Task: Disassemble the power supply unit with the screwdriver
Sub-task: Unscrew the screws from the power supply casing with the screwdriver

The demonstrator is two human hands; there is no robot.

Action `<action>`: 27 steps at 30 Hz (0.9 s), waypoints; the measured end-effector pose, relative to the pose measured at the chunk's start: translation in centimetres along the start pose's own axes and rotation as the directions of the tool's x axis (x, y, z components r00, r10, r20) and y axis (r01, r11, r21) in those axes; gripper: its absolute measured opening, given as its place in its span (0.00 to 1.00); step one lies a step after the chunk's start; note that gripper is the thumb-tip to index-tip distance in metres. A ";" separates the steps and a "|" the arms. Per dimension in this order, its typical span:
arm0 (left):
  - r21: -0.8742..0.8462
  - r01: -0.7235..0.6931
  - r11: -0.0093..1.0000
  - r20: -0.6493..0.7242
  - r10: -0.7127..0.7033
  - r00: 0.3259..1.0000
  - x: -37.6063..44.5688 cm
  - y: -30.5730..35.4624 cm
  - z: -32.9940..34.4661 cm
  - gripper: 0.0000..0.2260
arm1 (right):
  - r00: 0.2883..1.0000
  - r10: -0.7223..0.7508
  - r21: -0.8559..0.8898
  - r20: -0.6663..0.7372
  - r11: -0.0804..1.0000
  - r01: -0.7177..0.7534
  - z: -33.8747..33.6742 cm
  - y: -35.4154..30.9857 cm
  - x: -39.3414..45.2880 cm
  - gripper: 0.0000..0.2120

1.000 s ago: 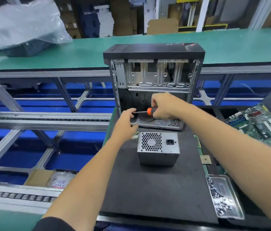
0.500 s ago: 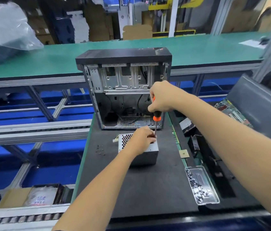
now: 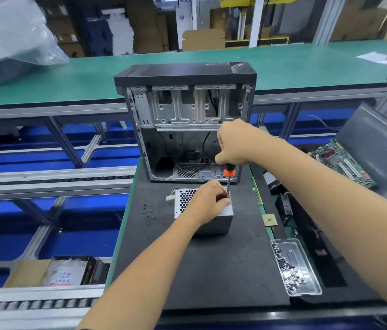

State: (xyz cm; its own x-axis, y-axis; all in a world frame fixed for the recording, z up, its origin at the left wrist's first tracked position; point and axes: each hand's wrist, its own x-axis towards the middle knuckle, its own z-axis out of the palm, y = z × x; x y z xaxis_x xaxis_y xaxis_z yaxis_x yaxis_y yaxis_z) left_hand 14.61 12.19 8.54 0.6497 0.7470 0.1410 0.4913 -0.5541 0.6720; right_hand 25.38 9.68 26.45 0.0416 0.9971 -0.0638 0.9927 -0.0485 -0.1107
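Note:
A grey metal power supply unit [image 3: 218, 222] with a honeycomb grille lies on the black mat [image 3: 211, 270], just in front of the open computer case [image 3: 185, 125]. My left hand [image 3: 208, 202] rests on top of the unit, fingers curled over its far right corner. My right hand [image 3: 234, 142] grips the orange and black screwdriver [image 3: 229, 173] from above. The shaft points straight down to the unit's top right corner, beside my left fingers. The tip is hidden behind them.
Several loose dark screws [image 3: 148, 210] lie on the mat left of the unit. A clear tray of screws [image 3: 306, 260] sits at the right, a CPU chip [image 3: 269, 220] beside the mat, a motherboard [image 3: 342, 163] and dark panel [image 3: 378, 153] farther right. A conveyor frame runs at the left.
The screwdriver went from lying level inside the case to standing upright over the unit. My left hand moved from the case down onto the unit's top.

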 end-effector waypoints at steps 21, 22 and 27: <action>-0.149 0.083 0.985 -0.091 -0.097 0.991 0.0 0.0 0.5 0.05 | 0.901 -0.193 -0.035 0.388 0.974 0.223 -2.3 0.0 0.7 0.05; -0.149 0.085 0.985 -0.091 -0.099 0.991 0.0 0.0 0.5 0.05 | 0.898 -0.190 -0.050 0.396 0.972 0.228 -2.2 -0.1 0.8 0.04; -0.182 0.110 0.977 -0.078 -0.125 0.989 -0.2 0.2 0.5 0.05 | 0.876 -0.184 -0.146 0.446 0.951 0.274 -2.6 -0.3 0.9 0.08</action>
State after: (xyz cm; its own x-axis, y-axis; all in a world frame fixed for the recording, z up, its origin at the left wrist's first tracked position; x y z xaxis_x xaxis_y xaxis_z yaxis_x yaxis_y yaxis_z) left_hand 14.90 11.74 8.27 0.5361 0.8368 0.1116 0.4457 -0.3928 0.8044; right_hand 25.38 10.73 29.00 -0.1971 0.8563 -0.4774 0.9716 0.2358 0.0217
